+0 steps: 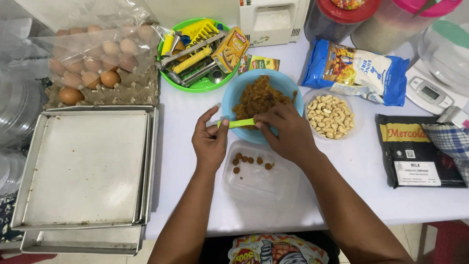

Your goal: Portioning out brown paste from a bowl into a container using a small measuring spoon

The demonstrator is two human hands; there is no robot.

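Your left hand grips the handle of a light green spoon, thumb and fingers closed around it. Your right hand is at the other end of the spoon, fingertips pinched on the sticky brown filling there — so both hands meet over the near edge of the blue bowl.

The blue bowl sits on the white table, and it holds a big pile of brown filling. Just in front of it, closer to you, is a clear plastic tub. Inside the tub lie a few little brown balls, all bunched near the far left corner.

So only a small bit looks done. Most of the tub is bare, and the pile in the bowl is large — I think lots of balls are left to roll.

A bowl of cashews waits to the right of the blue bowl. The metal baking trays on your left have nothing on them.
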